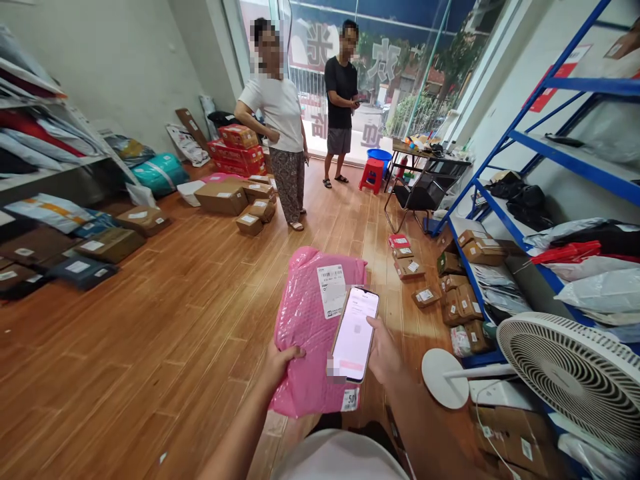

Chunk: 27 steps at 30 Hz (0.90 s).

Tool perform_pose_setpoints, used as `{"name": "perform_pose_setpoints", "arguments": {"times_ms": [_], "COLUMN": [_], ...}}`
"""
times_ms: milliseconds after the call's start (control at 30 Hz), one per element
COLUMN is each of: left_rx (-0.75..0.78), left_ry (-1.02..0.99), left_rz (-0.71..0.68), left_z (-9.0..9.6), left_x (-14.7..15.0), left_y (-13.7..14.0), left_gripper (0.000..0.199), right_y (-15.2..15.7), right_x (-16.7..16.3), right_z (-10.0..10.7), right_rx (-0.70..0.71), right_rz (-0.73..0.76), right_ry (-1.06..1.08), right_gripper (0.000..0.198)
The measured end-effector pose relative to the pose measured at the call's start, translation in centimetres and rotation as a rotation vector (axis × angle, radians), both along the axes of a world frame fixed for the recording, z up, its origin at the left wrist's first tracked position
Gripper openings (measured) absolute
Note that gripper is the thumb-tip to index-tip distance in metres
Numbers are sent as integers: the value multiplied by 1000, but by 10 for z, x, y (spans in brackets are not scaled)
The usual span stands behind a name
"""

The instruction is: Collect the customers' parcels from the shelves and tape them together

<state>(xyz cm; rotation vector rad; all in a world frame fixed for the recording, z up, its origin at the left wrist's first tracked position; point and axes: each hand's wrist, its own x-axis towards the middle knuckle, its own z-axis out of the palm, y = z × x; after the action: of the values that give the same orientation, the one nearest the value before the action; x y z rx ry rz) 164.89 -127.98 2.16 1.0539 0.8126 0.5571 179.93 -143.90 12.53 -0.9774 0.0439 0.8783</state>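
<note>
A pink bubble mailer is held up in front of me, with a white label on its upper right and a small sticker reading 50 at its lower right corner. My left hand grips its left edge, thumb on top and the other fingers hidden underneath. In my right hand is a smartphone, its lit screen turned towards me. The phone overlaps the mailer's right side and covers part of it. Whether the two touch I cannot tell.
Blue shelving with parcels lines the right, beside a white fan. Small boxes lie on the floor there. Left are loaded shelves and cartons. Two people stand ahead, near a red stool and desk.
</note>
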Motion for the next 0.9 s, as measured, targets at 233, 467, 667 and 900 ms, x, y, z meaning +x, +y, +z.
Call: {"name": "perform_pose_setpoints", "arguments": {"times_ms": [233, 467, 667, 900], "left_rx": [-59, -182, -298, -334], "left_ry": [92, 195, 271, 391], "left_rz": [145, 410, 775, 1353], "left_z": [-17, -53, -69, -82], "left_x": [-33, -34, -49, -112], "left_y": [7, 24, 46, 23], "left_gripper": [36, 37, 29, 30], "right_y": [41, 73, 121, 224], "right_x": [4, 40, 86, 99], "right_z": [-46, -45, -55, -62], "right_rx": [-146, 47, 153, 360], "right_rz": [-49, 291, 525, 917], "right_ry": [39, 245, 314, 526], "right_gripper": [51, 57, 49, 68]}}
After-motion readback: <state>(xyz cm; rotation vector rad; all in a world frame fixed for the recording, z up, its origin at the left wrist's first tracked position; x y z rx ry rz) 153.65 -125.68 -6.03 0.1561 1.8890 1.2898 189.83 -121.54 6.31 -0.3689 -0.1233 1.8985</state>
